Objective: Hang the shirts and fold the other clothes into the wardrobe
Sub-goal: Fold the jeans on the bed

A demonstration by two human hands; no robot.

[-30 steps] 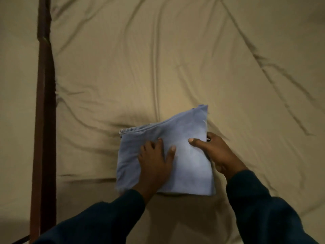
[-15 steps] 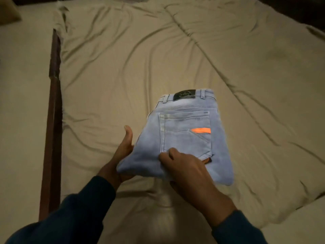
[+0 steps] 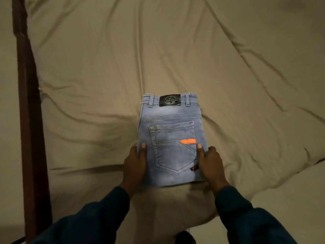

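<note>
The jeans (image 3: 171, 140) are folded on the bed (image 3: 246, 76), gripped by the left hand (image 3: 134, 166) and right hand (image 3: 210, 162), thumbs clamped on top; stowing in the wardrobe is judged outstanding.

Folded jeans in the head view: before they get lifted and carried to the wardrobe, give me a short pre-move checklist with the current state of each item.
1. Jeans folded into a compact bundle, pocket side up: ok.
2. Left hand grips the left edge, thumb on top: ok.
3. Right hand grips the right edge, thumb on top: ok.
4. Both hands hold near the bundle's close end, so the waistband end may droop when lifted: not ok.
5. Layers underneath lie even: cannot tell, hidden.
6. Bed sheet free of the grip: cannot tell, fingers are hidden under the bundle.
7. Wardrobe path: cannot tell, not in view.
</note>
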